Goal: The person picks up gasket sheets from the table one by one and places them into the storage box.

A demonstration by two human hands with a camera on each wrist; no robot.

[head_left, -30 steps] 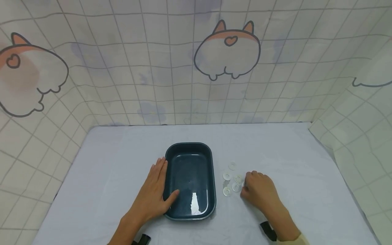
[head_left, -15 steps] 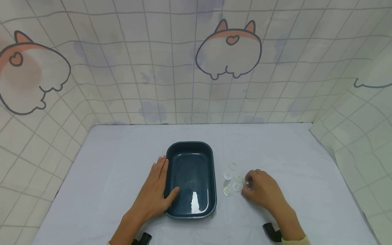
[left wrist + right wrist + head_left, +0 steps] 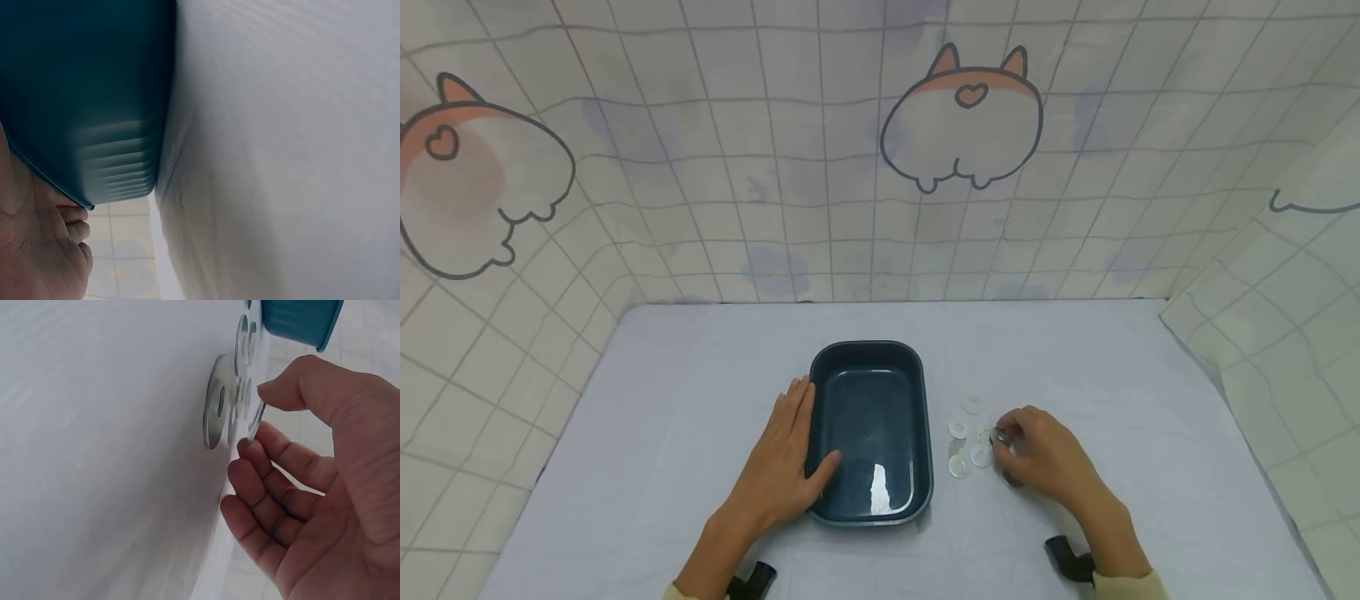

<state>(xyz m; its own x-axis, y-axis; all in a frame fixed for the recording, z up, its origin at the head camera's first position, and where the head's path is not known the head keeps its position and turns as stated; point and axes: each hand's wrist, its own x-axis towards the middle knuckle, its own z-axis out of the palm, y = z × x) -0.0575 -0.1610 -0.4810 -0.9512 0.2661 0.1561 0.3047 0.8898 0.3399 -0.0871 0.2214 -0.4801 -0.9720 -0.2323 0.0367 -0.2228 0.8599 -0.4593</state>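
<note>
A dark blue-green tray [image 3: 868, 442] stands on the white-covered table. My left hand [image 3: 778, 454] rests along its left rim, fingers straight and thumb over the edge; the left wrist view shows the tray's outer wall [image 3: 94, 94] beside the palm. To the right of the tray, my right hand [image 3: 1048, 454] pinches a metal washer [image 3: 257, 422] between thumb and fingertips, raised off the cloth. Several flat washers [image 3: 981, 454] lie on the cloth between the tray and this hand. One large washer [image 3: 216, 403] appears close to the fingers in the right wrist view.
A white cloth [image 3: 685, 417] covers the table. Behind it hangs a white gridded curtain [image 3: 820, 167] with cartoon animal prints, which also closes off both sides. Black wrist mounts [image 3: 1067, 560] sit at both wrists.
My right hand's fingers have drawn a washer up off the cloth, and it now shows between thumb and fingertips. The left hand stays on the tray's rim. The head view has shifted slightly.
</note>
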